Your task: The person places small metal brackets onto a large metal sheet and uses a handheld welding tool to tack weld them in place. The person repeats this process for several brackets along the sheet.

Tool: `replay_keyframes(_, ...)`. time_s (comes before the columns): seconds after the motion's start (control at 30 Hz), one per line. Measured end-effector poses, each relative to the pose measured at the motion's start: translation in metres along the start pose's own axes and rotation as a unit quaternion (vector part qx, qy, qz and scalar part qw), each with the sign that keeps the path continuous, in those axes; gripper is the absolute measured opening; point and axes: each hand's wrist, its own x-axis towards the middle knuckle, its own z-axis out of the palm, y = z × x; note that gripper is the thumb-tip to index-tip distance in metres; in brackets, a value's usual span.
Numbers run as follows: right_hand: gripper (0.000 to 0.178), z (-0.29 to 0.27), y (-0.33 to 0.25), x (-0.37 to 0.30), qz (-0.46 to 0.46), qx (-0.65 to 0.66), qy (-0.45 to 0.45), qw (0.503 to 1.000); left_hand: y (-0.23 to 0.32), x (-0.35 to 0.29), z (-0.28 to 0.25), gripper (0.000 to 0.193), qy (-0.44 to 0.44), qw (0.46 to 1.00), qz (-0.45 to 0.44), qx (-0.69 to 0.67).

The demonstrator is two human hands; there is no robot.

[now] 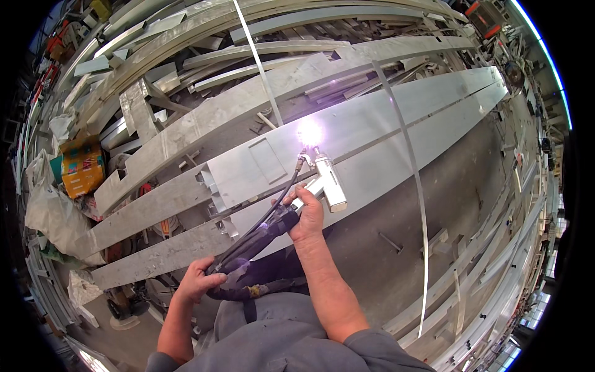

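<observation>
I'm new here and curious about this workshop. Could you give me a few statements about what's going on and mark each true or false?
1. The right hand grips a white, boxy, angled torch. True.
2. The left hand is empty. False: it holds a thick black hose.
3. A bright violet-white glow shows at the torch's tip, over a long, flat silver-grey metal beam. True.
4. Both hands wear gloves. False: both are bare.
5. The orange-and-yellow printed package lies to the right of the torch. False: it lies to the left.
6. The person wears a grey top. True.
</observation>
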Motion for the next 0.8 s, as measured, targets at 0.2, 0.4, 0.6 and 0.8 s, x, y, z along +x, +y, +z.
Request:
replay_keyframes(0.2,0.009,0.002,0.001,-0.005,0.007,0.0,-0.001,1.0,0.0,-0.006,0.005,0.036,0.008,1.0,0.004,-0.002)
replay_keyframes(0.4,0.01,-0.001,0.003,-0.007,0.015,0.003,-0.006,1.0,-0.006,-0.011,0.006,0.038,0.01,1.0,0.0,-0.015)
replay_keyframes(0.6,0.01,-0.002,0.004,-0.01,0.019,0.004,-0.011,1.0,-0.012,-0.017,0.007,0.039,0.01,0.999,-0.004,-0.035)
replay_keyframes(0.8,0.013,0.022,0.002,-0.041,-0.017,0.007,0.031,0.999,-0.02,-0.028,0.01,0.051,0.117,0.967,0.12,0.194)
